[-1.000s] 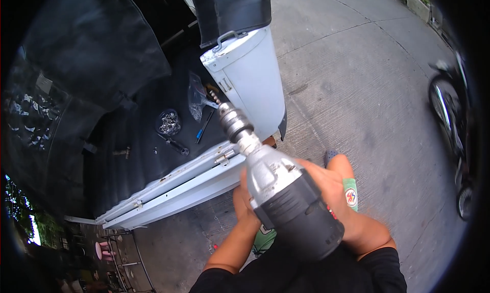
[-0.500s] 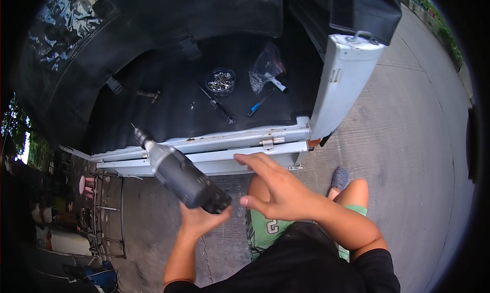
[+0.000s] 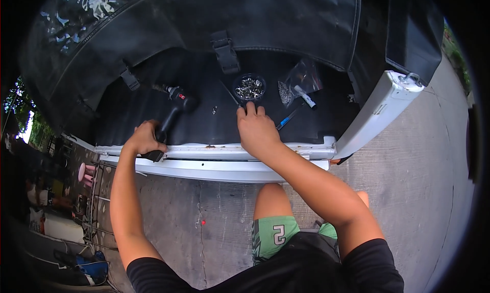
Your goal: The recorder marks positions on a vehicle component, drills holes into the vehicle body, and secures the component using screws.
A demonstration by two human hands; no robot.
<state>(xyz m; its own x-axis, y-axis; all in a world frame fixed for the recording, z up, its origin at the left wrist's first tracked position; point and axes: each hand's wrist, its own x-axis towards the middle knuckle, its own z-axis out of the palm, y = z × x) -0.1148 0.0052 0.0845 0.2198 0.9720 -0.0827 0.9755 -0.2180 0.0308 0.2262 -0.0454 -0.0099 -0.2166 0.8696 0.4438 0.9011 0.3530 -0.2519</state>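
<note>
Black mat (image 3: 199, 132) lies flat behind a long white rail (image 3: 224, 153), and the tools are on it. The drill (image 3: 176, 110) is on the left side of the mat, near the rail. It is dark, with a bit of red at its top end. The left hand (image 3: 143, 136) is bent around the drill's handle, with the thumb on one side and the fingers on the other. It has hold of the drill down low, just over the rail.

The right hand (image 3: 258, 127) reaches over the rail too. Its fingers point away from the body and are bent down over the handle end of a thin screwdriver (image 3: 229, 90). The hand hides most of that handle, so I cannot tell if the fingers are closed on it. The fingertips are just beside a round bowl (image 3: 250, 87) full of small shiny metal bits. A few more metal bits (image 3: 215, 109) lie on the mat between the drill and the right hand.

To the right of the bowl is a clear plastic bag (image 3: 309, 76) with little silver bits in its corner. A white pen (image 3: 305, 96) with a dark end lies beside the bag. A thin tool with a blue part (image 3: 286, 120) lies between that pen and the right hand. A white post (image 3: 375, 112) stands at the right end of the rail.
</note>
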